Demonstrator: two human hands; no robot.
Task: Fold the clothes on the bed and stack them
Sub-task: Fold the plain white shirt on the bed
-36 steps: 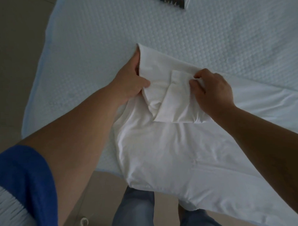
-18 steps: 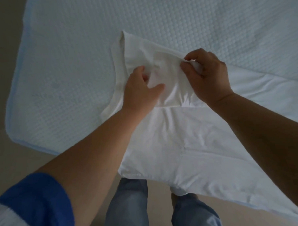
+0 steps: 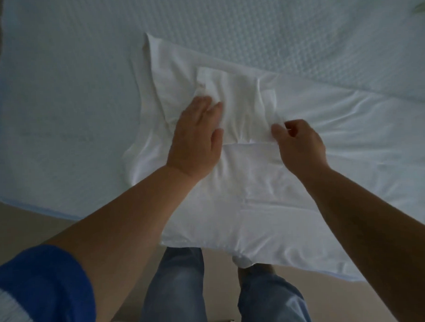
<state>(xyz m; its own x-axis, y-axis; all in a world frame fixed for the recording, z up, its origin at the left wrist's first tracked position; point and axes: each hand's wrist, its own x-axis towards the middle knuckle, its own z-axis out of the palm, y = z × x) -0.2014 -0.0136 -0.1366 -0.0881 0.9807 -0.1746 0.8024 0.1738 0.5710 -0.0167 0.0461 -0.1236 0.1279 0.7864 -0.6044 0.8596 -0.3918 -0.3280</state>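
Note:
A white T-shirt (image 3: 268, 187) lies spread over the near corner of the bed, its lower part hanging past the edge. One sleeve (image 3: 243, 104) is folded inward and lies flat on the shirt's body. My left hand (image 3: 196, 137) rests flat on the shirt with straight fingers, at the sleeve's left edge. To the right of the sleeve, my right hand (image 3: 300, 143) is curled, its thumb and fingertips pinching the sleeve's lower right corner.
The bed (image 3: 71, 93) has a pale blue textured cover. Its near edge and left corner border a beige floor (image 3: 21, 227). My legs in blue jeans (image 3: 180, 289) stand at the bed's edge, under the hanging cloth.
The sleeve has been laid down flat. My left hand let go and flattened onto the shirt. My right hand moved down and right to the sleeve's lower corner.

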